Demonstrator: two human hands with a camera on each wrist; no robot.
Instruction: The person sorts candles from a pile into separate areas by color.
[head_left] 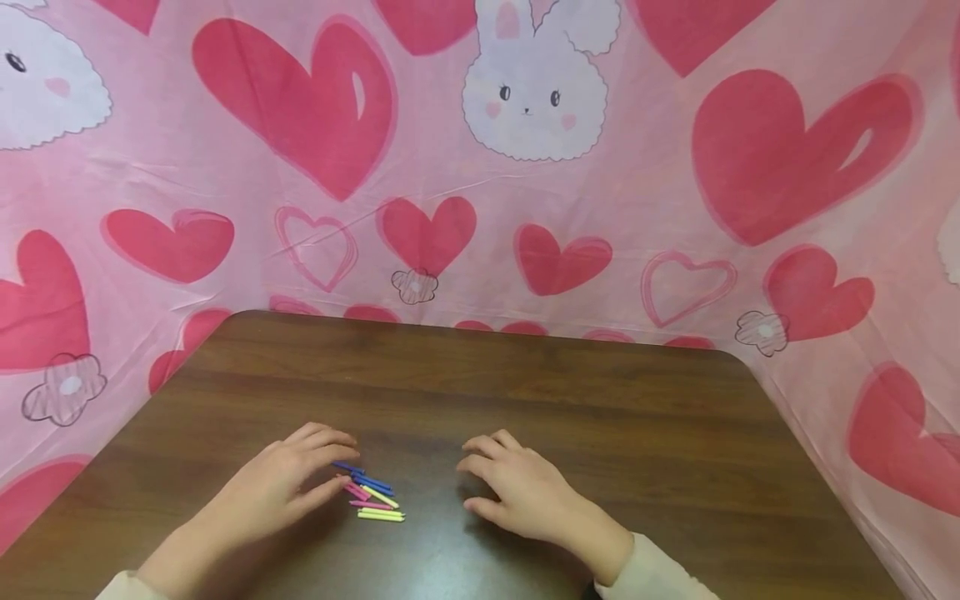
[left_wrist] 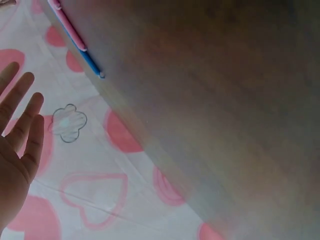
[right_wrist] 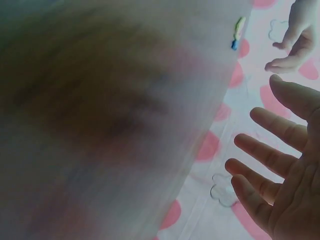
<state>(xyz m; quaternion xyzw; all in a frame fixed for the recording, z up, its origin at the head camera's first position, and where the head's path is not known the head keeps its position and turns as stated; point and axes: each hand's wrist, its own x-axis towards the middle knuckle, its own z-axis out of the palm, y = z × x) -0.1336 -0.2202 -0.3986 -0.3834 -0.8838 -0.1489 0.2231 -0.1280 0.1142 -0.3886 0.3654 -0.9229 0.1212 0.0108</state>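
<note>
A small heap of short coloured sticks (head_left: pixel 372 495), blue, pink and yellow, lies on the dark wooden table (head_left: pixel 600 417) near its front edge. My left hand (head_left: pixel 288 483) hovers just left of the heap, fingers relaxed and spread, fingertips almost at the blue sticks; it holds nothing. My right hand (head_left: pixel 517 487) rests a short way to the right of the heap, fingers loosely bent, empty. In the left wrist view the left hand (left_wrist: pixel 17 150) shows straight fingers and pink and blue sticks (left_wrist: pixel 77 42) lie at the top. The right wrist view shows my right hand (right_wrist: pixel 280 180) with straight spread fingers.
A pink cloth with red hearts and white bunnies (head_left: pixel 532 92) hangs around the table on all far sides. The table's back and right parts hold nothing else.
</note>
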